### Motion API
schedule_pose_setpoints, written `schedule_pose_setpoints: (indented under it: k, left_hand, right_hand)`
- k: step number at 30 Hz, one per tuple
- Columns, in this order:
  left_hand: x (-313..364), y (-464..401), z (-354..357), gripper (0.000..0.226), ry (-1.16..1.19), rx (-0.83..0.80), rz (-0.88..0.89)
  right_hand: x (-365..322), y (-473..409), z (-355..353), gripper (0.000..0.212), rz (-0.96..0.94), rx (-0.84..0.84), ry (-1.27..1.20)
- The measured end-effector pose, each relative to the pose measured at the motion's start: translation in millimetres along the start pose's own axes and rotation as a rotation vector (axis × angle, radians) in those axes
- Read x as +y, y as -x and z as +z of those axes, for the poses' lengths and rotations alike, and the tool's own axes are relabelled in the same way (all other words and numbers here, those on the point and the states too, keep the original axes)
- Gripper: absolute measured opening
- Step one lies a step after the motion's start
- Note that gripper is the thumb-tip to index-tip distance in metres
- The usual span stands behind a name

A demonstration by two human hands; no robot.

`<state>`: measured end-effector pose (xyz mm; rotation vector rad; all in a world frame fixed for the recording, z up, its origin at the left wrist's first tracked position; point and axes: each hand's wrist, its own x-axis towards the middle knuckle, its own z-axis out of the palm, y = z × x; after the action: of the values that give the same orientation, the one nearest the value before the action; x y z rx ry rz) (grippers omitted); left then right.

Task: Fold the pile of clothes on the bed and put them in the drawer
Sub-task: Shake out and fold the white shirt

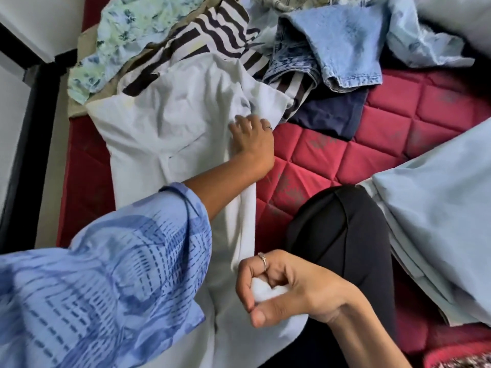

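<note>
White trousers lie spread lengthwise on the red quilted mattress. My left hand rests flat on their upper right edge with fingers spread. My right hand grips a bunch of the same white fabric near the lower end, thumb and fingers curled round it. Behind them lies the pile: a striped black and white garment, a floral light-green piece, blue jeans and a navy garment. No drawer is in view.
My knee in black fabric sits on the mattress right of the trousers. A pale blue sheet covers the right side. The bed's left edge meets a dark frame and a white wall.
</note>
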<state>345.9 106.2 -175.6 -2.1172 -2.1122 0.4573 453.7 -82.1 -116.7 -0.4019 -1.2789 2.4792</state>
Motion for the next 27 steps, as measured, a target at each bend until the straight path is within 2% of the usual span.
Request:
schedule_pose_setpoints:
  k: [4, 6, 8, 11, 12, 13, 14, 15, 16, 19, 21, 24, 26, 27]
  left_hand:
    - [-8, -25, -2, 0.052, -0.251, 0.139, 0.125]
    - [-18, -35, -4, 0.051, -0.321, 0.153, 0.172]
    - [-26, -43, -2, 0.052, -0.362, 0.138, 0.216]
    - [-42, -49, -13, 0.055, -0.29, -0.033, 0.2]
    - [-45, -48, -16, 0.054, -0.322, 0.005, 0.248]
    - [-46, -42, -31, 0.05, -0.309, -0.131, 0.208]
    - [-44, -43, -39, 0.043, -0.326, -0.183, 0.224]
    - [-45, -49, -34, 0.035, -0.331, -0.1, 0.324]
    - [-47, -54, -33, 0.031, -0.239, 0.001, 0.334]
    - [-56, -62, -41, 0.023, 0.075, 0.13, 0.132]
    - [-63, -69, -49, 0.026, 0.427, 0.232, 0.047]
    - [-90, -69, -57, 0.029, 1.017, 0.365, -0.203]
    - [-135, -68, -29, 0.022, 1.389, 0.394, -0.43]
    - [-162, -63, -6, 0.03, 1.513, 0.376, -0.55]
  right_hand:
    - [-4, -1, -2, 0.032, 0.021, -0.045, -0.008]
    - [-3, -1, -2, 0.033, 0.039, -0.051, -0.023]
    - [-3, -1, -1, 0.033, 0.056, -0.056, -0.031]
    - [-4, 0, -1, 0.035, 0.073, -0.069, -0.046]
    - [-5, 0, -1, 0.035, 0.077, -0.073, -0.049]
    - [-5, 0, -1, 0.036, 0.081, -0.075, -0.053]
    - [-5, 0, -1, 0.036, 0.086, -0.076, -0.059]
    - [-5, 0, -2, 0.036, 0.088, -0.076, -0.061]
    - [-5, -1, -2, 0.036, 0.085, -0.076, -0.06]
    - [-5, -2, -4, 0.036, 0.064, -0.075, -0.036]
    - [-5, -1, -4, 0.035, 0.055, -0.076, -0.015]
    - [-7, 0, -5, 0.035, 0.049, -0.083, -0.028]
    - [-6, 1, -5, 0.037, 0.03, -0.071, -0.027]
    - [-6, -1, -5, 0.037, 0.029, -0.066, -0.024]
